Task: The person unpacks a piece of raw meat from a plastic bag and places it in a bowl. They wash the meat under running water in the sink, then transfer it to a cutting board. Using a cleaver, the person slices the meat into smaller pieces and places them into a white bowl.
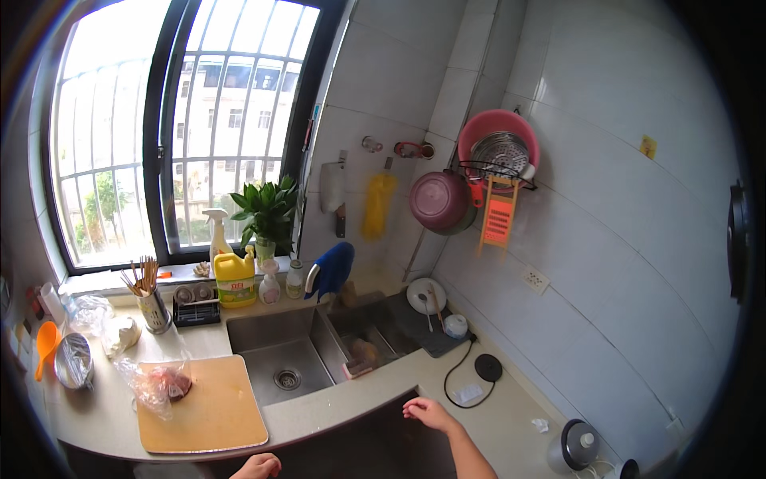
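Note:
My left hand (261, 465) hangs low at the lower edge, just in front of the counter, with its fingers curled in and nothing visible in them. My right hand (427, 413) is held out by the counter's front edge, below the sink; its fingers are loosely bent and hold nothing. Nearest my left hand is a tan cutting board (215, 411). On it lies a piece of raw meat (180, 385), partly inside a clear plastic bag (148, 387). Beyond my hands is a steel double sink (275, 342), and a pinkish lump (365, 352) sits in its right basin.
A yellow detergent jug (236, 281), a spray bottle (217, 234) and a chopstick holder (154, 311) stand behind the sink. A metal bowl (74, 361) and orange ladle (46, 347) lie left. At right are a black cable (451, 383) and a grey rounded appliance (573, 445).

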`<state>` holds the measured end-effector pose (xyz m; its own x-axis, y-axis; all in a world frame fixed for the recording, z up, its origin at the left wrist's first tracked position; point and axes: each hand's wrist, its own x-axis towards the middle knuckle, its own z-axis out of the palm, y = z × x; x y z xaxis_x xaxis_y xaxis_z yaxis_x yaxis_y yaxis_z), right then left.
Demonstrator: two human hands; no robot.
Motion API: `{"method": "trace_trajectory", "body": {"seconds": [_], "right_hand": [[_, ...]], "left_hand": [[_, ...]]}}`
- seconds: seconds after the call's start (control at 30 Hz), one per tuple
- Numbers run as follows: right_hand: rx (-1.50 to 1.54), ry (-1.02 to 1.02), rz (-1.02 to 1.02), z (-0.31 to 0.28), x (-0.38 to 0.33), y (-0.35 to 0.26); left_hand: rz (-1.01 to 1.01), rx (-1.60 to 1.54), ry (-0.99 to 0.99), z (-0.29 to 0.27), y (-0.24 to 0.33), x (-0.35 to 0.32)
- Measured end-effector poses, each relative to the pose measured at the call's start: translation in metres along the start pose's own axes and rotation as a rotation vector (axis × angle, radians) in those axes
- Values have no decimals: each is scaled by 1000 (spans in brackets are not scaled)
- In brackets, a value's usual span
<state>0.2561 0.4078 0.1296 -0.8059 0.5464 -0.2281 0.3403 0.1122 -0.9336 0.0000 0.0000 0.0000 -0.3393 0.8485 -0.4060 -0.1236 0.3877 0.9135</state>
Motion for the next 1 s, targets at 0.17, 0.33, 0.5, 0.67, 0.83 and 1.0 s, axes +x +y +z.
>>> {"method": "trace_trajectory", "body": {"seconds": [0.17,0.33,0.5,0.67,0.83,1.0], "right_hand": [[123,125,-295,-54,139,-73],[-37,295,-584,-80,324,-141],[-258,564,-628,-72,491,-192],[-493,710,-408,-38,577,-224],[-515,612,-267,-26,596,-246],[-479,501,-422,-41,607,-233]], "left_hand": [[200,61,159,32,99,38],[-4,-22,348,53,120,74],[349,267,720,89,93,99],[-208,-211,854,100,121,85],[-276,-312,923,118,129,77],[-257,-411,868,123,151,85]]}}
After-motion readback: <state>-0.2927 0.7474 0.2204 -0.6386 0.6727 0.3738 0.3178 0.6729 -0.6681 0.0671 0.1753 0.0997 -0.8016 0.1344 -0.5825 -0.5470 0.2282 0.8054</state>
